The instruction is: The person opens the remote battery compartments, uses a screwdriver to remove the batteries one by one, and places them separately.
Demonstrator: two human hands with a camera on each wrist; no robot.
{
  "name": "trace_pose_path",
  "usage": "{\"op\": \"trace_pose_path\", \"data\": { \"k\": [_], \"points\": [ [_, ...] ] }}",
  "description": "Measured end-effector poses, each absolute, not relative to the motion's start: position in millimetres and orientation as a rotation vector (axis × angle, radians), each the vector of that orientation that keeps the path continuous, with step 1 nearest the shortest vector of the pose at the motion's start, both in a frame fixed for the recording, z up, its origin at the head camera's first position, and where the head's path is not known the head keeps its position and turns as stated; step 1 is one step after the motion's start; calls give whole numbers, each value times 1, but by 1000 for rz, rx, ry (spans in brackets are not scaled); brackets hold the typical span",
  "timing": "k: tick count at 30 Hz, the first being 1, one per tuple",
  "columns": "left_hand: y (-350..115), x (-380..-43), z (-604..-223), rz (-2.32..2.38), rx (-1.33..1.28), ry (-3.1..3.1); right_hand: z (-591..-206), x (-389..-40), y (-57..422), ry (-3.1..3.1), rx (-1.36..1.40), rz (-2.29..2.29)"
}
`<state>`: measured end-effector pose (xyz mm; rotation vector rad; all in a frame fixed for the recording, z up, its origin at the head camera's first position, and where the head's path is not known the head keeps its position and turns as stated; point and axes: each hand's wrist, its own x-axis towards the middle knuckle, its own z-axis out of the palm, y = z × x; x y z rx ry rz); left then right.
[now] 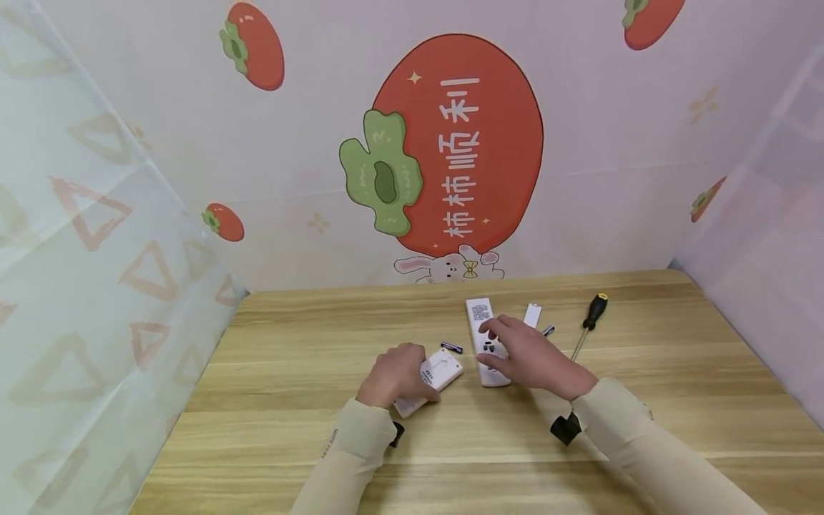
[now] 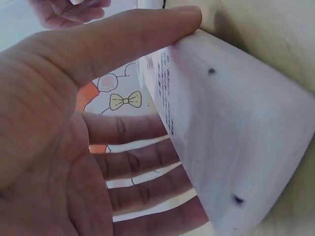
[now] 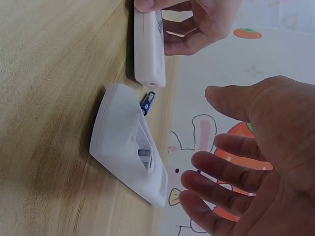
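My left hand (image 1: 399,375) grips a small white plastic device (image 1: 444,368) by its long sides, thumb on the near side and fingers on the far side. Printed text and dark corner holes show on its upturned face. A longer white remote control (image 1: 478,309) lies back up to the right, its battery compartment uncovered. Inside that compartment a battery (image 3: 144,153) is visible in the right wrist view. Over the remote hovers my right hand (image 1: 537,357), fingers spread and loosely bent, with nothing in them. One loose dark battery (image 1: 452,347) lies between the two devices.
Beyond the right hand lie a white battery cover (image 1: 533,315) and another battery (image 1: 548,330), partly hidden. A screwdriver (image 1: 597,307) with a black and yellow handle lies further right. A printed cloth wall (image 1: 296,257) rises behind the wooden table (image 1: 290,343).
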<state>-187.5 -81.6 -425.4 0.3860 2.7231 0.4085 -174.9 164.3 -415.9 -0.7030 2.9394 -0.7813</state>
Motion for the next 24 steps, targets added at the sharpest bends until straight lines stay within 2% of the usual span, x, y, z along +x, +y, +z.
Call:
{"op": "trace_pose_path", "data": {
  "k": [24],
  "points": [
    [-80, -190, -426, 673, -152, 2781, -419, -173, 162, 2947, -705, -691]
  ]
}}
